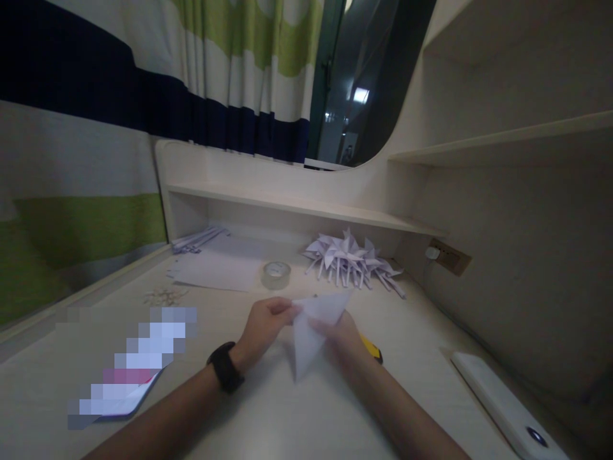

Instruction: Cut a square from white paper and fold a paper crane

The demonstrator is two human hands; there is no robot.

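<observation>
— What was the room like around you?

— I sat at a pale wooden table (pixel 297 409) with a low shelf (pixel 297 204) along its back and a higher shelf (pixel 502 144) on my right. A wall socket (pixel 447 257) sat beneath that.

— And behind it?

— A striped curtain (pixel 143 83) in navy, white and green, beside a dark window (pixel 364 83). The light was dim.
</observation>
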